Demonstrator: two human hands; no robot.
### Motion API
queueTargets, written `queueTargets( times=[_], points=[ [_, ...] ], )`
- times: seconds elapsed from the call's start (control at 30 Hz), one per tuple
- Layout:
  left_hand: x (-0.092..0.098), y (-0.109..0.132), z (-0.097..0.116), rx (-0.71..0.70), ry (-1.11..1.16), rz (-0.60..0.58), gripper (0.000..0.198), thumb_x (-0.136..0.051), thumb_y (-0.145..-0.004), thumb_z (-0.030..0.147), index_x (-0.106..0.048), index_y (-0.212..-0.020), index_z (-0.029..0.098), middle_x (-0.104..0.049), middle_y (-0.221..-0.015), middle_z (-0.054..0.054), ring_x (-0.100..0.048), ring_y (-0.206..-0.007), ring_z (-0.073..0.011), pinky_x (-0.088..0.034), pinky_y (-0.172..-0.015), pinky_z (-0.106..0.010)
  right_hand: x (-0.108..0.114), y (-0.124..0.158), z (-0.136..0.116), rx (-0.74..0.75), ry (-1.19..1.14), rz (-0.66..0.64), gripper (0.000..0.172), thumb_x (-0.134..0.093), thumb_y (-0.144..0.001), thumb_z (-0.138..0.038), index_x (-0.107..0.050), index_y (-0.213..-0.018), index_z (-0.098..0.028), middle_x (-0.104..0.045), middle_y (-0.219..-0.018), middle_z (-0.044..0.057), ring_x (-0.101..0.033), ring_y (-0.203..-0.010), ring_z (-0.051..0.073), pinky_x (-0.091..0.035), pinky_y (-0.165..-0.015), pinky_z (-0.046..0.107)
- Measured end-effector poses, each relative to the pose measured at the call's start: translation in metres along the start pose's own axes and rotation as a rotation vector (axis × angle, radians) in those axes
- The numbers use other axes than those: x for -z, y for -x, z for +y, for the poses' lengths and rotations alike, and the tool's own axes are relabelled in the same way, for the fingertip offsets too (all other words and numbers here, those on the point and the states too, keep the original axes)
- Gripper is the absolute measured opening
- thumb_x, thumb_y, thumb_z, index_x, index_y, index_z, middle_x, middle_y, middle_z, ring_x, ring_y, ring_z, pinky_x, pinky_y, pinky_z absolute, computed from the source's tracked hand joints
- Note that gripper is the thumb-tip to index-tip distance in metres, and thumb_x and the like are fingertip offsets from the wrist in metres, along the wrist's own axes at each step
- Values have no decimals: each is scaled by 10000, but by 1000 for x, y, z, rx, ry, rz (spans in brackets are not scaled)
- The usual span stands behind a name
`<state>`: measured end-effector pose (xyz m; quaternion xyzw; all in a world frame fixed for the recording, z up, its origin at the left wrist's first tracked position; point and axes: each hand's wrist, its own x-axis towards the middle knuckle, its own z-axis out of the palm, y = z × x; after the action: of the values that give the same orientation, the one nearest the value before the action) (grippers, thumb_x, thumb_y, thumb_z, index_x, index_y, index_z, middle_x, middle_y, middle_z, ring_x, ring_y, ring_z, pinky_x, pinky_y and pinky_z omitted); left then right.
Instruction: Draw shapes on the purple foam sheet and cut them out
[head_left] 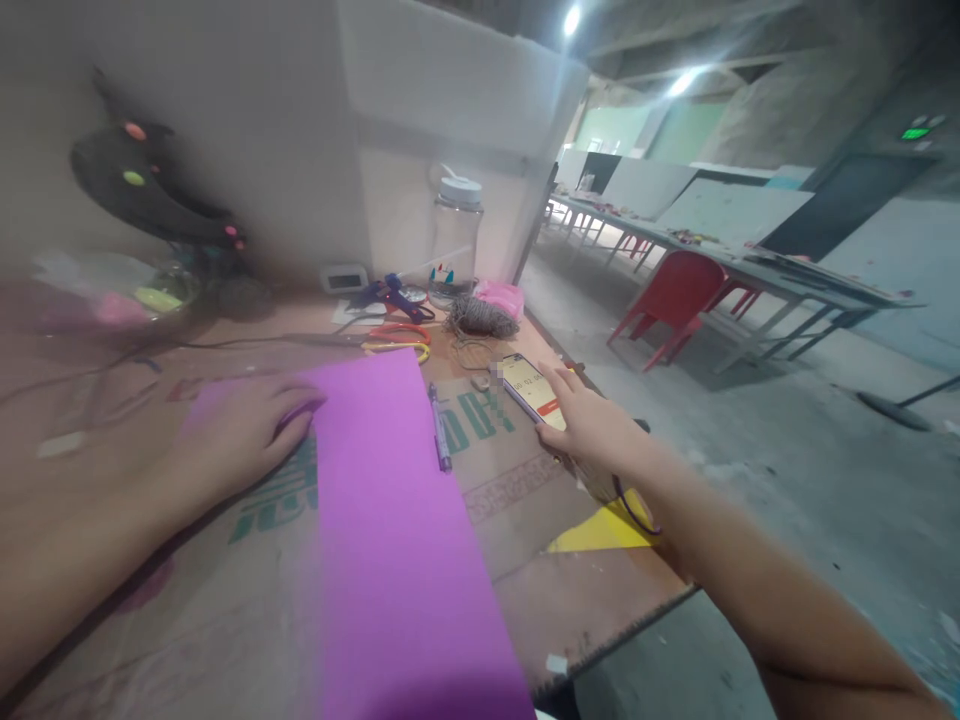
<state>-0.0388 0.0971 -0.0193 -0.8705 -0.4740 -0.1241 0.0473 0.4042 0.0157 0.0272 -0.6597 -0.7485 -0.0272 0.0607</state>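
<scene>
A long purple sheet [390,500] runs over the table towards me, with part of it reaching left behind my left hand [259,430]. That hand lies palm down on the sheet, fingers stretched out and thumb close beside them; it is not gripping. My right hand [592,415] holds the lower end of a phone [529,385], thumb on one edge and fingers on the other. Its lit screen shows a running timer and a red button, partly covered by the hand. Between the hands, a pen [440,430] lies along the right edge of the sheet.
At the back are scissors [405,340], a ball of grey yarn [484,315], a clear bottle [455,235] and a small white device [343,278]. Yellow paper [607,530] lies at the right edge. A dark crescent-shaped object [142,190] stands back left. Red chairs [671,295] stand beyond.
</scene>
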Motion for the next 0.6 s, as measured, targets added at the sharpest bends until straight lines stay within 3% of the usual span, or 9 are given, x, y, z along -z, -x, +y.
queueTargets(
  times=[0.17,0.5,0.6],
  points=[
    [3,-1,2,-10,2,12,541,-330,-997,428,-745,-1199,148,-728,-1263,-148,-644,-1187,-328,-476,-1081,-493,-4,-18,18,-111,-66,-49,934,-605,-856,-388,-199,-1666,-161,-352,-1645,208,-534,-1350,430,-472,-1070,502],
    [-3,-1,-2,-41,45,64,531,-347,-987,441,-752,-1173,152,-727,-1261,-163,-656,-1194,-334,-492,-1080,-477,-16,-36,33,-175,-111,10,926,-628,-879,-418,-211,-1662,-152,-288,-1685,233,-393,-1503,405,-389,-1181,519],
    [-5,-1,-3,-54,57,84,499,-365,-991,436,-749,-1162,166,-732,-1242,-151,-659,-1181,-326,-495,-1076,-475,-16,-36,33,-156,-138,96,896,-643,-896,-466,-249,-1647,-176,-249,-1705,229,-338,-1537,413,-364,-1196,571]
  ],
)
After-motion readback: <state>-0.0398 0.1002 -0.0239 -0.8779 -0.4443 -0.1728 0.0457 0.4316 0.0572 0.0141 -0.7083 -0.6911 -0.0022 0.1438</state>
